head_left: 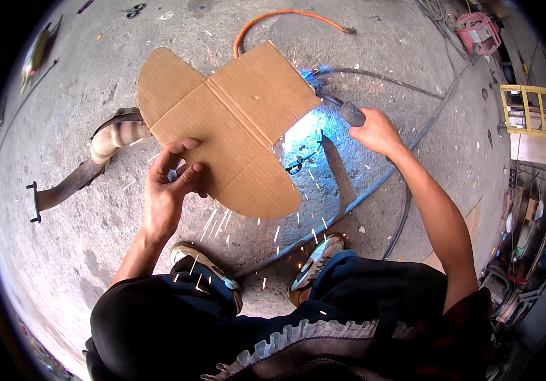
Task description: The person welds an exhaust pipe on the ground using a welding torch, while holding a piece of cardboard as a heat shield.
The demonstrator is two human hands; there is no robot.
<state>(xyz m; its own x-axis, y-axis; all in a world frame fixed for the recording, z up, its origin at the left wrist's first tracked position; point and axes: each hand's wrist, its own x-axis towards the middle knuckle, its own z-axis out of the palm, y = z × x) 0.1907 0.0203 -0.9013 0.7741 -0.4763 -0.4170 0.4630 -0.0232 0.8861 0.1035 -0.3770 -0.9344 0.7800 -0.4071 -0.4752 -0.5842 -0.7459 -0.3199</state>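
A cut brown cardboard sheet (pixel 235 127) is held up in front of me, my left hand (pixel 174 178) gripping its lower left part. My right hand (pixel 371 133) is closed on a dark welding torch handle (pixel 351 114), its neck reaching behind the cardboard's right edge. Bright blue arc light and sparks show there; the torch tip is hidden. A bent metal exhaust pipe (pixel 83 173) with a flanged end lies on the concrete floor, its other end hidden behind the cardboard. A small dark clamp-like piece (pixel 295 167) sits in the lit area below the torch.
Cables (pixel 365 206) cross the floor by my shoes (pixel 320 257). An orange hose (pixel 285 14) lies beyond the cardboard. Scissors (pixel 134 11) and other tools are at upper left. A pink machine (pixel 476 32), a yellow metal rack (pixel 536 111) and assorted clutter line the right side.
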